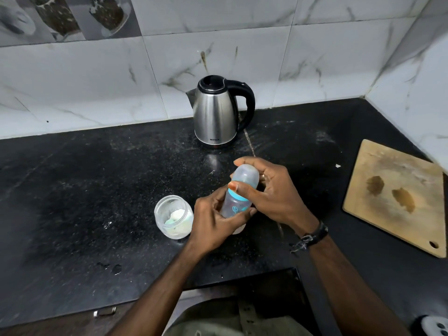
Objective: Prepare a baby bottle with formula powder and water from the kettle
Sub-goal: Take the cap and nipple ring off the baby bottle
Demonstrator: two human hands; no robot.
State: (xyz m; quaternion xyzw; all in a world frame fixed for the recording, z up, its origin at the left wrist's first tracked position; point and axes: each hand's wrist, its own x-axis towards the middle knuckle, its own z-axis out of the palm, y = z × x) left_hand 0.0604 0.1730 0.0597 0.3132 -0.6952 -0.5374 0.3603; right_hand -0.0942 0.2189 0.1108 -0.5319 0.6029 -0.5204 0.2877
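over the counter (97, 180), both hands grip the bottle (238, 195), seemingly capped.

Both forearms are bare, with no sleeves showing. The right wrist carries a dark band (315, 235) with a small metal buckle, and a frayed dark thread (297, 246) is knotted just beside it. Low at the table's near edge shows olive-grey clothing (218, 321) crossed by a pale strap (247, 316) with holes.
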